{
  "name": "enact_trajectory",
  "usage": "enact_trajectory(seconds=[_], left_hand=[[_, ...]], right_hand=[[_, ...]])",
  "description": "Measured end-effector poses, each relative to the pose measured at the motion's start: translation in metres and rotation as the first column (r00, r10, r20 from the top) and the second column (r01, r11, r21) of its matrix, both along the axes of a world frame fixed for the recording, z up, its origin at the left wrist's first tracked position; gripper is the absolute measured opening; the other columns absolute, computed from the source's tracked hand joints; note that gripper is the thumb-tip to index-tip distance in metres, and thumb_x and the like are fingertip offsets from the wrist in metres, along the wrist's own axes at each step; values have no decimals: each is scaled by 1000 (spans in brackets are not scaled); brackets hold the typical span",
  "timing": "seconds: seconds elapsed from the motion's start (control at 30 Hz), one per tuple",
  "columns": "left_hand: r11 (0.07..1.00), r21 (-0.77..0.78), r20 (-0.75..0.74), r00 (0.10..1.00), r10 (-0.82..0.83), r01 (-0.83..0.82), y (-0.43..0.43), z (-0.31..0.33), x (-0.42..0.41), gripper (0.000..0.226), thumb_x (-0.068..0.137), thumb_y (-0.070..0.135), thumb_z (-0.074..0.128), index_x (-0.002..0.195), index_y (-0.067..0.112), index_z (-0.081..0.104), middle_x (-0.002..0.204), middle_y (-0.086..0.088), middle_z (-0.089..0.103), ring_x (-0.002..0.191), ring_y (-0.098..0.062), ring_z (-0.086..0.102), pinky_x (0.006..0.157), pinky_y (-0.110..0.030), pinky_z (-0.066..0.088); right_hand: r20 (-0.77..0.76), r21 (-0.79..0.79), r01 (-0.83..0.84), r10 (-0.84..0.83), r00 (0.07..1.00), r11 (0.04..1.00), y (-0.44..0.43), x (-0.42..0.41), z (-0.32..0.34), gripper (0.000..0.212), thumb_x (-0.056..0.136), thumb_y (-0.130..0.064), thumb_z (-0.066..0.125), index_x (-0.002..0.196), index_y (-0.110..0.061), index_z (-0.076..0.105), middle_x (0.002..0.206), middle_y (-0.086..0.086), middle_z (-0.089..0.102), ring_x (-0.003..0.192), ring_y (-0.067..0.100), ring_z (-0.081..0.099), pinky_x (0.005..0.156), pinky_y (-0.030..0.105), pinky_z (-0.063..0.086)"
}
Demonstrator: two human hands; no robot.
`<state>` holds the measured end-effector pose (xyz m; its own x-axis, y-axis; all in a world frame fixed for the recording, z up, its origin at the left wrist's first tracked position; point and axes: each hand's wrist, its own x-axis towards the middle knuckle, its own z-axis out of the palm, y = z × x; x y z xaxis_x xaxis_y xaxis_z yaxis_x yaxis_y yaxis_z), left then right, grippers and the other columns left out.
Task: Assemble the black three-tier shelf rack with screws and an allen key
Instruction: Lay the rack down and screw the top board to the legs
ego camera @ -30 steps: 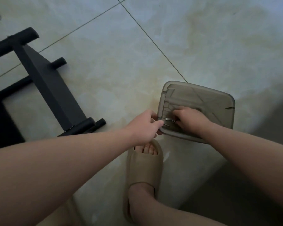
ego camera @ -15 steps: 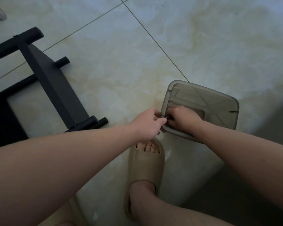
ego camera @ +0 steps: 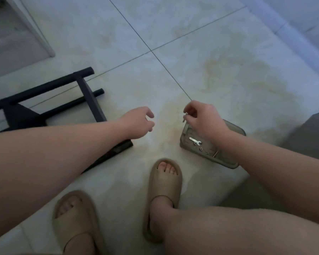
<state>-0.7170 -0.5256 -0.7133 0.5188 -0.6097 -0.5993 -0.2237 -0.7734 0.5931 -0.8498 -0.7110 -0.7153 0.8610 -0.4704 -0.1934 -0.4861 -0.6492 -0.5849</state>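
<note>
Nearest me I count two tan slippers, the left slipper (ego camera: 73,220) and the right slipper (ego camera: 165,181) a little farther, each with a foot in it. Beyond the right one sits one smoky translucent tray (ego camera: 226,161) on the floor, holding one flat spanner (ego camera: 194,140) and two small round fittings (ego camera: 201,149); a thin pale piece beside them is too small to name. My right hand (ego camera: 205,119) hangs over the tray's far-left corner, fingertips pinching one small silvery part (ego camera: 186,113), too small to identify. My left hand (ego camera: 138,122) is apart from it, to the left, with fingers loosely curled and nothing in them. One black rack frame (ego camera: 89,97) lies flat at the left: its two round bars run left to right, free ends pointing right and slightly far, joined by a flat crosspiece that passes under my left forearm.
</note>
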Motion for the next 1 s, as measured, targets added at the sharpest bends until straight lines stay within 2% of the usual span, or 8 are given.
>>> enact_trajectory(seconds=[0.17, 0.27, 0.33, 0.43, 0.53, 0.7, 0.83, 1.0], left_hand=[[993, 6, 122, 986, 115, -116, 72, 31, 38, 29, 98, 25, 55, 126, 19, 54, 96, 4, 72, 91, -18, 66, 76, -30, 50], [988, 30, 145, 979, 145, -150, 115, 38, 52, 25, 98, 26, 57, 121, 15, 58, 102, -1, 71, 92, -18, 66, 74, -30, 50], [982, 50, 100, 979, 178, -184, 140, 38, 58, 18, 99, 27, 57, 114, 18, 58, 96, 1, 71, 85, -15, 67, 63, -26, 48], [971, 81, 47, 974, 223, -226, 163, 26, 68, 16, 99, 27, 55, 111, 18, 61, 95, 1, 72, 86, -18, 70, 56, -24, 46], [957, 116, -64, 960, 273, -264, 166, 1, 71, 21, 102, 28, 51, 116, 15, 60, 99, -1, 70, 82, -19, 67, 61, -27, 47], [950, 138, -261, 915, 309, -282, 161, -45, 59, 30, 104, 39, 46, 117, 18, 61, 95, 10, 68, 82, -13, 64, 64, -26, 48], [946, 70, -334, 886, 322, -318, 157, -63, 55, 34, 102, 47, 46, 111, 24, 70, 98, 15, 71, 85, -14, 63, 68, -25, 46], [914, -41, -540, 778, 321, -405, 160, -72, 47, 33, 103, 37, 51, 116, 13, 69, 108, -2, 74, 82, -28, 75, 70, -34, 61]], right_hand=[[28, -9, -140, 140, 990, 990, 64, 34, 39, 10, 86, -9, 61, 86, -19, 59, 66, -6, 58, 63, 19, 52, 62, 34, 45], [3, 73, -185, 185, 983, 980, 102, 56, 42, 15, 86, -6, 60, 82, -20, 57, 67, -6, 56, 61, 16, 50, 59, 31, 42], [-31, 138, -191, 197, 980, 972, 122, 69, 38, 15, 87, -7, 61, 81, -21, 60, 70, -6, 57, 65, 17, 55, 58, 29, 43], [-62, 182, -203, 218, 974, 962, 143, 83, 24, 16, 86, -7, 61, 83, -22, 65, 73, -5, 63, 67, 17, 59, 58, 31, 46], [-46, 260, -162, 180, 983, 952, 156, 89, 6, 23, 87, -5, 60, 81, -26, 65, 76, 1, 72, 76, 20, 70, 68, 33, 56], [0, 438, -79, 88, 996, 896, 167, 85, -27, 21, 91, -3, 65, 85, -23, 69, 75, 2, 74, 70, 11, 73, 82, 43, 61], [124, 531, -57, -11, 992, 846, 163, 77, -41, 17, 91, 0, 67, 88, -17, 70, 74, 1, 75, 70, 16, 74, 75, 32, 61], [180, 570, -93, -13, 984, 816, 161, 54, -53, 22, 91, 4, 69, 87, -17, 70, 71, 1, 72, 66, 13, 69, 70, 26, 58]])
